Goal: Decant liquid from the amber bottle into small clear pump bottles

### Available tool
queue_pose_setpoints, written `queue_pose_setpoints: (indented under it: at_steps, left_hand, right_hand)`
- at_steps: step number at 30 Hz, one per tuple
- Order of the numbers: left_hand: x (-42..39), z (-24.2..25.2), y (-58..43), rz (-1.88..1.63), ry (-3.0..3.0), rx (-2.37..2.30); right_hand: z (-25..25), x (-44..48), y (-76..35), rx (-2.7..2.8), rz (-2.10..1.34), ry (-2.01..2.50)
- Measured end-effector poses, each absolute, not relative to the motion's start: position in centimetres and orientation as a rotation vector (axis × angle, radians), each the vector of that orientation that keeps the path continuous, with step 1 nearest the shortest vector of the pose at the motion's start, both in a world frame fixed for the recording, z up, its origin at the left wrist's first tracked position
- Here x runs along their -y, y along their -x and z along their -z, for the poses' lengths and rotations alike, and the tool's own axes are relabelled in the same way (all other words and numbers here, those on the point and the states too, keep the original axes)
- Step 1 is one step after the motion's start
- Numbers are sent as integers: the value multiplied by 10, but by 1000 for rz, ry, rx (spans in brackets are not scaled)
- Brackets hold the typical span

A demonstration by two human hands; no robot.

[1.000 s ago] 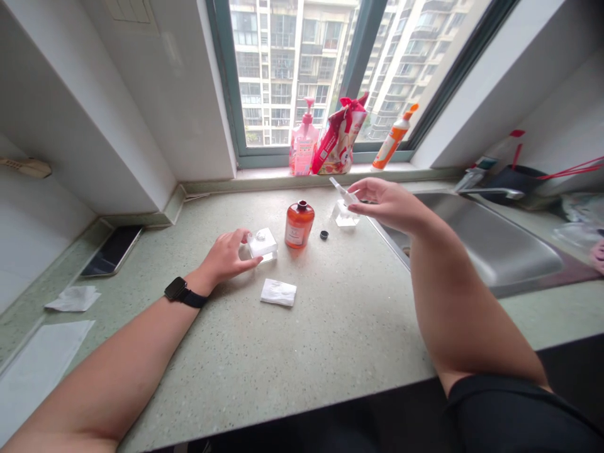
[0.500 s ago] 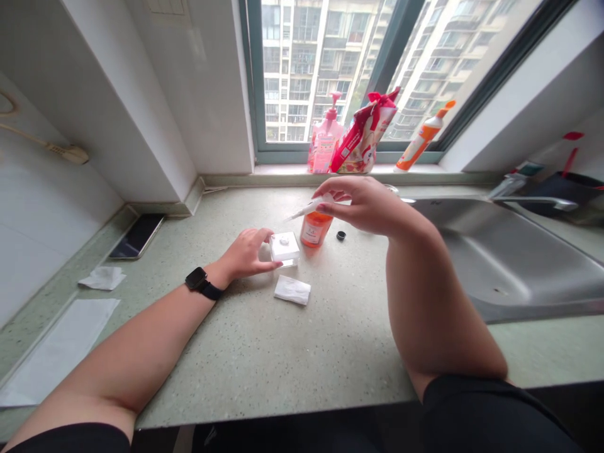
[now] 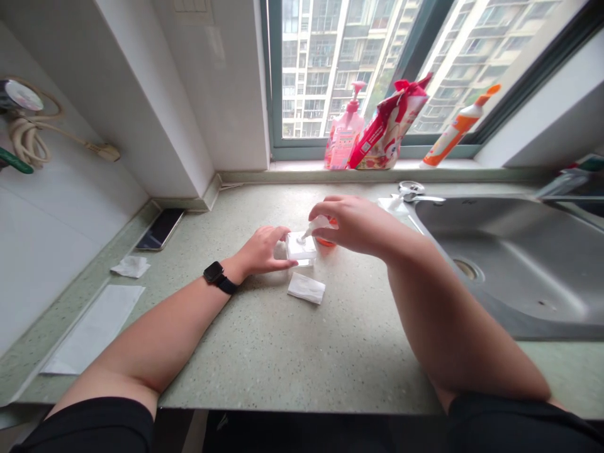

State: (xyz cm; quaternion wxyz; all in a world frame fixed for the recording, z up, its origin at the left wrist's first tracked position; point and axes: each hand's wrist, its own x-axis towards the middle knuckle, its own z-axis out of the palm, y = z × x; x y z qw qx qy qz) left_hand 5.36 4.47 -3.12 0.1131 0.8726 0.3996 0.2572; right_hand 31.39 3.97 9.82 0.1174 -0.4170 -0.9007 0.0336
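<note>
A small clear square container [image 3: 301, 248] stands on the green speckled counter [image 3: 292, 340], and my left hand [image 3: 262, 249] grips its left side. My right hand [image 3: 355, 224] pinches a small white dropper [image 3: 315, 226] whose tip points down into the top of the container. Behind my right hand an orange bottle [image 3: 325, 240] is mostly hidden. A folded white wipe [image 3: 306, 288] lies just in front of the container.
A steel sink [image 3: 509, 264] fills the right side. On the window sill stand a pink pump bottle [image 3: 343, 135], a red bag [image 3: 387, 129] and an orange-white bottle [image 3: 455, 129]. A phone [image 3: 160, 228], a crumpled tissue [image 3: 130, 266] and a paper sheet [image 3: 94, 330] lie at the left.
My right hand carried the dropper from the far right, over the orange bottle, down to the clear container. My left hand stayed on the container. The view shifted left.
</note>
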Motion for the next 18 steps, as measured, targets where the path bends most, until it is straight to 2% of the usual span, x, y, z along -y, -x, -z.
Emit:
queue_pose_setpoints:
  at_steps: [9,18]
  left_hand:
    - [-46,32,-53,-769,-2570,-1144]
    - [-47,31,-53,-735,-2551,-1160]
  right_hand:
    - [-69,-51,-295,2685,-256,1091]
    - [-58,-54,-291,2730,-258,1015]
